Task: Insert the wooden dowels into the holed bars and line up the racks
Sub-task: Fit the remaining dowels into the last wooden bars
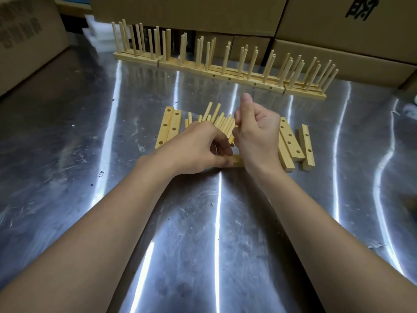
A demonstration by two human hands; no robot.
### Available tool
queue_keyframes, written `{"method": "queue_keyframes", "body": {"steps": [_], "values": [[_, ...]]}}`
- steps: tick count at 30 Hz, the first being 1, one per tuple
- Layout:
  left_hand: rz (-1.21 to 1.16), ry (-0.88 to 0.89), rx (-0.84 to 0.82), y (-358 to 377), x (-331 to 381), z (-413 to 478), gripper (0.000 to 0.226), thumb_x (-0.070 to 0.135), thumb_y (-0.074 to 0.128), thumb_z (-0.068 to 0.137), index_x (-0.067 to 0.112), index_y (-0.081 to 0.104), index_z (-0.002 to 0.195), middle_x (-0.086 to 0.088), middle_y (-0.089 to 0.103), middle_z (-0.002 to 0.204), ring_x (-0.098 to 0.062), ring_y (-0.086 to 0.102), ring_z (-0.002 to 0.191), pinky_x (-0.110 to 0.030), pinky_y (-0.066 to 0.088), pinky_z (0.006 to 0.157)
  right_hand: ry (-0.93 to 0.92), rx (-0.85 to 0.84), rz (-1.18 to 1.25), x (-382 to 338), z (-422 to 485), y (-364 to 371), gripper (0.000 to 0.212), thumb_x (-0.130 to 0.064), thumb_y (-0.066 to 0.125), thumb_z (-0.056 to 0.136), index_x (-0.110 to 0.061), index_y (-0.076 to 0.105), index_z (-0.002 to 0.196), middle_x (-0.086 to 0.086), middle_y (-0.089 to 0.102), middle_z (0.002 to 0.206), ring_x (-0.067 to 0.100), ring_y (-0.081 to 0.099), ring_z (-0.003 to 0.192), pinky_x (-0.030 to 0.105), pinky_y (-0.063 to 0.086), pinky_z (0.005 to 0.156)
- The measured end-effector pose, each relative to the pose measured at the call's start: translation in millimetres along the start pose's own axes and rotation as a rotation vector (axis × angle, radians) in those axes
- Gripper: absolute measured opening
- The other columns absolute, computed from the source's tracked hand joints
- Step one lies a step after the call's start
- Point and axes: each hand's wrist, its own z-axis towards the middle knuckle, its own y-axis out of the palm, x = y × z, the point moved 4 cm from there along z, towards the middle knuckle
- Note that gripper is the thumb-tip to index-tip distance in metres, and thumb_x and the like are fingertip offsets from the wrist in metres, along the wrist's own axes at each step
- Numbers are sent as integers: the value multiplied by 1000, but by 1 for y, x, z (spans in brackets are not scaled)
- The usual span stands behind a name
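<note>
A pile of loose wooden dowels [220,119] lies at the table's middle. My left hand [198,147] curls over the pile's near side and grips a holed bar [238,161] lying on the table; most of that bar is hidden. My right hand [256,132] is raised beside it, fingers curled and thumb up, apparently pinching a dowel that is mostly hidden. Two holed bars [168,126] lie left of the pile, three more holed bars [291,143] to the right. Several finished racks [216,64] with upright dowels stand in a row at the back.
The table is scratched, reflective steel [214,233]. Cardboard boxes [338,48] form a wall right behind the racks, and another box [29,35] stands at the far left. White foam pieces [97,32] sit at the back left.
</note>
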Motion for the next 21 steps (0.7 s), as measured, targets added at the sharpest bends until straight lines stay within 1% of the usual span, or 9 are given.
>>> {"method": "queue_keyframes", "body": {"steps": [2,5,7,10,12,14,16,19,21], "values": [[15,8,-3,0,1,0,16,42,88,85,40,72,82,15,72,78,1,64,77,-12,42,63,-39,-9,-35,-2,-1,1,55,-25,48,113,-2,48,63,14,42,54,24,40,51,37,33,52],[15,9,-3,-1,1,-1,15,42,88,85,38,74,86,15,73,82,1,65,78,-10,42,64,-16,-6,-12,0,-1,1,55,-24,48,113,-2,47,63,9,40,54,24,38,51,36,31,52],[13,6,3,0,1,-1,15,42,88,84,35,75,88,13,74,83,1,65,79,-12,42,65,5,-1,-2,0,-1,0,55,-26,48,113,-7,48,62,7,39,54,24,37,51,36,31,52],[-8,-1,2,1,1,-2,16,40,88,85,29,80,91,12,75,82,0,65,78,-16,45,67,-20,10,-22,0,-4,0,54,-26,49,113,-11,51,61,3,42,53,20,40,50,33,34,52],[-11,-2,10,0,1,-2,17,39,89,85,27,82,94,11,75,82,-2,66,78,-20,48,69,-24,18,-13,0,-5,1,54,-26,49,113,-13,52,61,2,43,53,19,42,50,33,34,52],[-20,-5,8,-1,1,-3,17,38,89,85,25,82,94,11,75,81,-2,66,78,-21,48,69,-9,30,-2,2,-5,1,54,-27,48,113,-14,51,61,0,42,53,20,41,51,34,34,53],[-12,0,4,-1,3,-3,16,38,88,85,26,81,92,11,75,81,-3,65,77,-23,48,69,-3,42,9,4,-6,2,55,-28,48,112,-11,48,60,-1,41,53,19,40,51,34,33,53],[-7,1,0,0,3,-2,15,40,88,85,30,79,89,9,75,81,-7,67,79,-29,53,73,-11,62,14,8,-5,2,55,-28,48,112,-9,45,60,-4,40,53,18,39,50,33,31,52],[-8,5,-11,0,2,0,17,44,87,84,31,78,87,8,75,80,-9,68,79,-31,54,73,-11,68,29,8,-6,1,55,-28,48,112,-14,45,59,-7,40,53,17,38,50,32,30,51]]}}
